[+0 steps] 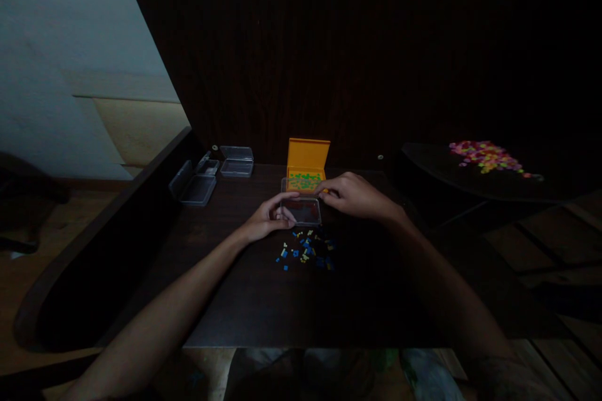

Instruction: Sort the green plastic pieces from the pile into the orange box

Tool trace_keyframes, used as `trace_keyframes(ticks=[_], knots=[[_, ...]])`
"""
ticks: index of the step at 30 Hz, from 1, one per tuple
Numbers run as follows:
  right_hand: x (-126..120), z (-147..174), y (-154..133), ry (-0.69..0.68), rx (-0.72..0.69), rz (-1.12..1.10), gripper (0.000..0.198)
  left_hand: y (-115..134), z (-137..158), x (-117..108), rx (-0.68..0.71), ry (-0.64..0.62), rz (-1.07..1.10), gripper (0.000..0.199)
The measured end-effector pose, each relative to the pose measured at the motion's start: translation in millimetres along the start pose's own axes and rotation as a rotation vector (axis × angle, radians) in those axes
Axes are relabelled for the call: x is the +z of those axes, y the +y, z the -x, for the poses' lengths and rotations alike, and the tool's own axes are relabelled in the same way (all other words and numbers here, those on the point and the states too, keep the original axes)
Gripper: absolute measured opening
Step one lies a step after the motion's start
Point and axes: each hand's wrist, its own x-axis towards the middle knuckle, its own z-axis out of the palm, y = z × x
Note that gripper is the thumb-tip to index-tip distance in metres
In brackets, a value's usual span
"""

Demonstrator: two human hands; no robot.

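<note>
A small clear plastic box (303, 213) with its see-through lid raised sits on the dark table in front of me. My left hand (269, 216) grips its left side, fingers and thumb curved around the edge. At the box's far right corner is my right hand (350, 194), thumb and fingers drawn together; anything between them is too small to make out. Just behind, an orange box (308, 153) stands with its lid up and holds many small green pieces (305, 180). Loose blue and yellow pieces (305, 250) lie scattered on the near side of the clear box.
More clear plastic boxes stand at the back left, one lidded box (237, 167) and another (199, 190) beside it. A raised dark side panel (108, 232) borders the table (226, 319) on the left. Pink, yellow and purple pieces (489, 156) are heaped on a dark surface at right.
</note>
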Motion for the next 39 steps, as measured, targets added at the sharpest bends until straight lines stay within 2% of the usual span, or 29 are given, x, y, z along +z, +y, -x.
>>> trace_keyframes(ticks=[5, 10, 14, 18, 25, 32, 39], knots=[[-9.7, 19.8, 18.7, 0.122, -0.006, -0.128, 0.027, -1.9, -0.5, -0.6, 0.034, 0.011, 0.032, 0.075], [16.0, 35.4, 28.9, 0.253, 0.087, -0.297, 0.028, -3.1, -1.1, -0.1, 0.037, 0.051, 0.008, 0.074], [48.3, 42.7, 26.0, 0.108, 0.118, -0.412, 0.028, -3.4, -1.1, 0.2, 0.035, 0.090, 0.002, 0.073], [64.5, 46.1, 19.4, 0.012, 0.085, -0.400, 0.024, -2.9, -1.2, 0.4, 0.058, 0.100, 0.005, 0.069], [70.6, 47.1, 17.8, -0.042, -0.096, -0.366, 0.022, -1.3, -0.6, 0.5, 0.040, 0.120, -0.010, 0.070], [74.5, 48.3, 15.6, -0.095, -0.058, -0.318, 0.025, -2.8, -2.0, -0.5, 0.062, 0.089, 0.011, 0.069], [77.6, 49.6, 12.6, -0.103, -0.040, -0.286, 0.022, -0.5, -2.3, 2.1, 0.059, 0.112, 0.022, 0.066]])
